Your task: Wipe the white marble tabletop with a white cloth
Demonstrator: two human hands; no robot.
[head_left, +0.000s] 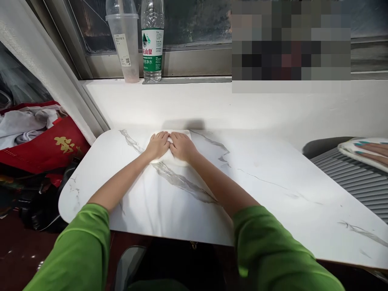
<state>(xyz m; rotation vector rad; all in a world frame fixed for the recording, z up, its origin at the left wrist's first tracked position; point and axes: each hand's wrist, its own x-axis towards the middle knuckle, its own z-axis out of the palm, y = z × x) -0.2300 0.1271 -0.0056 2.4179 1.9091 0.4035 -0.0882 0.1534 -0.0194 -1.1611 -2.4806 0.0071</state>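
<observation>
Pressing step in hand: left hand [157,145] and right hand [182,146] lie flat, fingers spread and grasping nothing, side by side on a folded white cloth [178,161] at the far edge of the marble table [273,190]; next move probably needs even downward pressure.

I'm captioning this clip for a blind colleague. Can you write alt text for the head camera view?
Two bare hands, left hand and right hand, press side by side on a folded white cloth at the far edge of a white marble-patterned table. On the windowsill behind stand a plastic cup and a water bottle; another person's hand shows at the right edge.
</observation>
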